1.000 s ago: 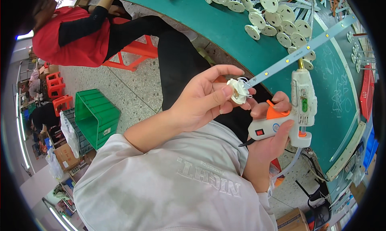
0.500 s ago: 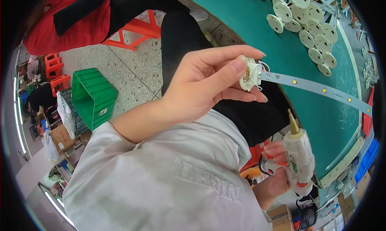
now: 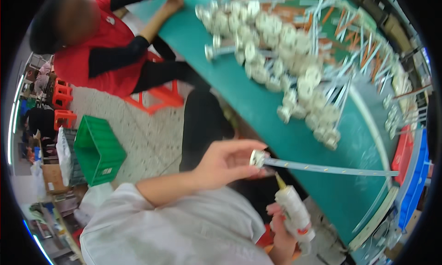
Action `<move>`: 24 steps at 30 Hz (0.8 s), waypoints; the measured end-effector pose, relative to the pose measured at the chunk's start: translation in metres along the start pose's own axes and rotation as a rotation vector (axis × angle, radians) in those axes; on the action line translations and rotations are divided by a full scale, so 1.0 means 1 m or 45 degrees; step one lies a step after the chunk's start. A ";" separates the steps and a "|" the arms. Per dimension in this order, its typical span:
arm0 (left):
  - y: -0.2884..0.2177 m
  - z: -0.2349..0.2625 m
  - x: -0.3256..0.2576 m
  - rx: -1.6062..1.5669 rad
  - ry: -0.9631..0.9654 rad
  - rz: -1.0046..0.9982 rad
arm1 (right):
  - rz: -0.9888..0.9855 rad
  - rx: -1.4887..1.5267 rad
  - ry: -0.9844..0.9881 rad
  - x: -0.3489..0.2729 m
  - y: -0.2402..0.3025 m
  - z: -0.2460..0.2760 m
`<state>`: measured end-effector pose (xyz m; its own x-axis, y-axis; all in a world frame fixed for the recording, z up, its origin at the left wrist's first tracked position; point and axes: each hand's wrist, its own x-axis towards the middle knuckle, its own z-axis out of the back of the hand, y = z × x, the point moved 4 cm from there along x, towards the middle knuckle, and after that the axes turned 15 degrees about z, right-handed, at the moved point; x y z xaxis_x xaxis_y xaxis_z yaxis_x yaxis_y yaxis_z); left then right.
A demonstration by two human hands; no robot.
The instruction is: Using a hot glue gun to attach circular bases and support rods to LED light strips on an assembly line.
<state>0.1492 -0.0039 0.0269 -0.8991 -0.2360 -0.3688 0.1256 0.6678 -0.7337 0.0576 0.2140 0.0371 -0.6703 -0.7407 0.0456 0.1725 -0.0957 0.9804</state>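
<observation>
Since the earlier frames the view has swung up the green table, bringing the heap of white round parts and a red-shirted co-worker into sight. The left hand, forearm extended, pinches a small round cap on the light strip, held over the table's edge. The right hand grips the glue gun upright, its nozzle just beneath the strip.
</observation>
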 end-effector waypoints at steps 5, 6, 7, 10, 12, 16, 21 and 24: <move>-0.007 0.001 -0.007 0.080 -0.101 -0.067 | 0.275 0.183 0.039 0.004 0.001 -0.006; -0.008 0.001 -0.008 0.111 -0.079 -0.089 | 0.300 0.194 -0.028 0.004 -0.003 -0.005; -0.009 0.000 -0.008 0.141 -0.059 -0.107 | 0.322 0.207 -0.094 0.005 -0.005 -0.004; -0.011 -0.001 -0.008 0.229 -0.067 0.016 | 0.253 0.283 -0.181 0.005 0.002 -0.009; -0.011 0.000 -0.005 0.306 -0.095 -0.136 | 0.316 0.215 -0.154 0.010 0.003 -0.007; -0.012 0.002 -0.002 0.264 -0.042 -0.221 | 0.196 0.086 -0.159 0.009 0.010 -0.009; -0.012 -0.002 -0.004 0.228 -0.039 -0.228 | 0.433 0.087 -0.103 0.019 0.014 -0.011; -0.008 -0.001 -0.006 0.227 -0.012 -0.226 | 0.345 0.073 -0.115 0.013 0.010 -0.012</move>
<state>0.1530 -0.0074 0.0360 -0.9097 -0.3459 -0.2298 0.0388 0.4801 -0.8764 0.0594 0.1950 0.0453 -0.6673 -0.6720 0.3213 0.3144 0.1370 0.9394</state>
